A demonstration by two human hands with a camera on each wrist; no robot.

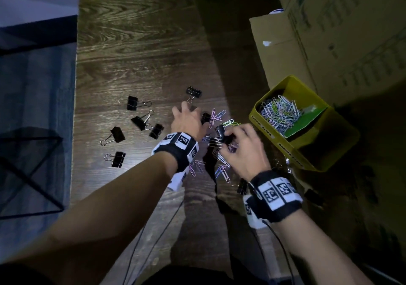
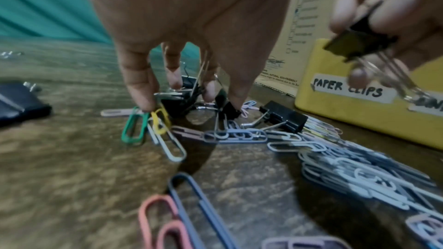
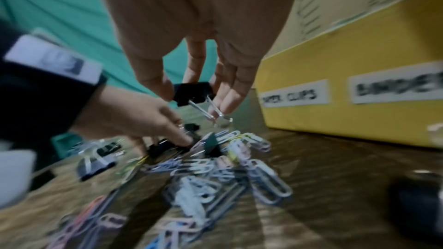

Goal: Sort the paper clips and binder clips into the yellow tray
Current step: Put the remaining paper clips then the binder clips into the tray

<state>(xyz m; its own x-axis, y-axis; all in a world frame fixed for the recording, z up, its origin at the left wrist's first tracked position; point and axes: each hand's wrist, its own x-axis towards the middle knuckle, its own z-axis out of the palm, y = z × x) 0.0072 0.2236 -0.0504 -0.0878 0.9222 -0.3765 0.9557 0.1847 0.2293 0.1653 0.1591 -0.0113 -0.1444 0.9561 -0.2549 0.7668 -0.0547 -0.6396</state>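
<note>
Dark wood-grain desk point(image 1: 136, 43) runs away from the person, its left edge dropping off beside a blue fabric surface point(image 1: 37, 100) and its far half lying bare. Against the right side, cardboard boxes point(image 1: 329, 34) close that flank, and the yellow tray point(image 1: 261, 122) stands just in front of them, its near wall labelled "PAPER CLIPS" and, partly hidden, a second label. Its far compartment holds a heap of paper clips point(image 1: 279, 111); the near compartment is in deep shadow and its contents cannot be told.

Between the two hands a loose scatter of coloured paper clips point(image 2: 347, 173) spreads over the wood, reaching nearly to the tray's foot. Several black binder clips point(image 1: 136, 128) lie apart to the left, with open wood around each, and one point(image 1: 193, 92) sits alone beyond the left hand.

Left hand point(image 1: 189, 120) reaches down into the pile, fingertips point(image 2: 146, 99) on a tangle of black binder clips and paper clips; whether it grips any of them cannot be told. Right hand point(image 1: 243, 150) is lifted off the wood and pinches a black binder clip point(image 3: 193, 93) between thumb and fingers, wire handles hanging down, just left of the tray's near wall.
</note>
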